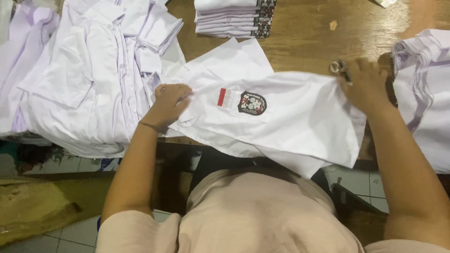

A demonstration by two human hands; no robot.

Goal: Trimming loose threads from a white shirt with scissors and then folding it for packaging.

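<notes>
White shirts (89, 79) are lying heaped at the far left; left hand (169, 104) is pinching the shirt (281, 122) at its left edge, the garment spreading across the table (304, 42), right hand (364, 83) gripping its right edge beside another pile (424, 89).

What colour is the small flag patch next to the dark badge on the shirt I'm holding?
Red over white, on the white shirt beside the dark badge; the head view shows it clearly.

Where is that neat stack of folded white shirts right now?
In the head view, the stack of folded shirts sits at the top centre on the wooden table, beyond the white shirt held between both hands.
</notes>
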